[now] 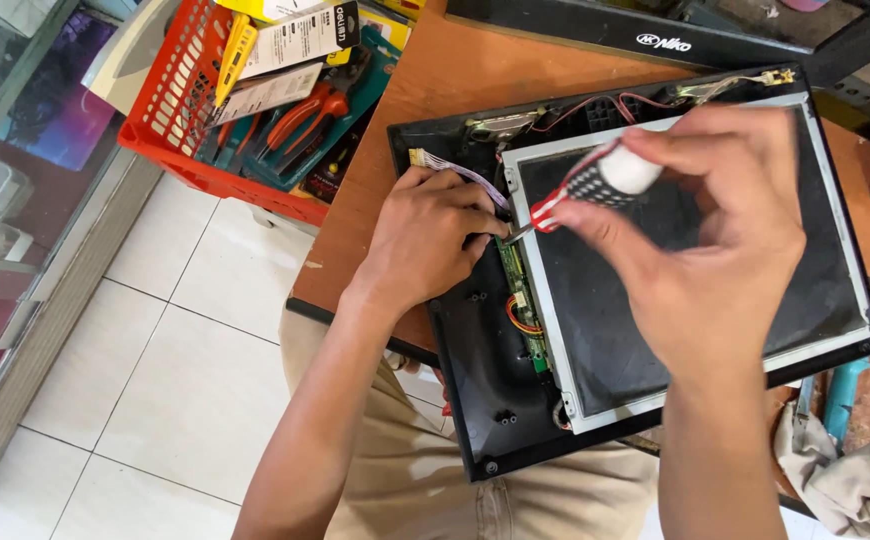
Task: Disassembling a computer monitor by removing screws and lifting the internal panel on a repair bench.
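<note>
A brown workbench [475,70] over white floor tiles holds an opened monitor [655,270]. The right hand [715,240] grips a screwdriver [585,185], tip at the panel's left edge; the left hand [430,240] is curled, steadying there. A screw looks mid-removal; next needs steady turning.

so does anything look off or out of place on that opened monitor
The monitor shell sticks out past the wooden table edge, over the person's lap. Its back is off, leaving a circuit strip and loose wires bare. The right hand holds a screwdriver there; the left hand steadies the shell.
</note>
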